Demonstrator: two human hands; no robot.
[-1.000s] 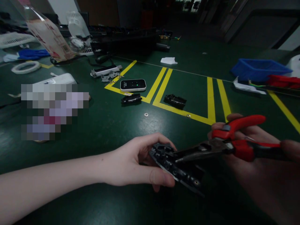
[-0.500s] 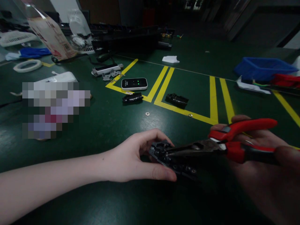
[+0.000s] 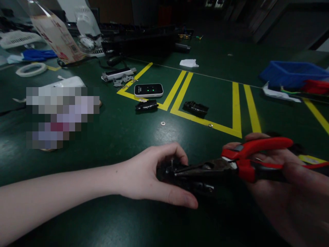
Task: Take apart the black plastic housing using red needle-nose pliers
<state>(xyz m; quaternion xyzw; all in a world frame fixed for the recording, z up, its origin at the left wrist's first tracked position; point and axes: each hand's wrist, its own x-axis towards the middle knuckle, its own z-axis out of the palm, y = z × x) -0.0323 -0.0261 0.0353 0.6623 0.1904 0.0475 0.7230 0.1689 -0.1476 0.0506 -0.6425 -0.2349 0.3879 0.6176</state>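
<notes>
My left hand (image 3: 156, 175) is closed around a small black plastic part (image 3: 197, 187), with the thumb along its near side and the fingers behind it. In my right hand (image 3: 282, 185) is a pair of needle-nose pliers (image 3: 249, 154) with red and black handles. The tips of the pliers lie at the top of the black part, beside my left fingers; whether they grip anything there I cannot tell. A small metal ring (image 3: 162, 123) lies on the green table (image 3: 115, 219) beyond my left hand. Two more black pieces, one left (image 3: 146, 106) and one right (image 3: 195, 108), rest farther back.
A white device with green lights (image 3: 148, 90) lies in the middle, near grey metal pieces (image 3: 123, 81). At the left are a tape roll (image 3: 31, 70), a bottle (image 3: 55, 37) and a blurred-out object (image 3: 64, 120). A blue bin (image 3: 290, 73) stands at the right.
The black part has tilted and shifted slightly left in my left hand. My right hand has moved the pliers a little left, and their handles sit slightly lower.
</notes>
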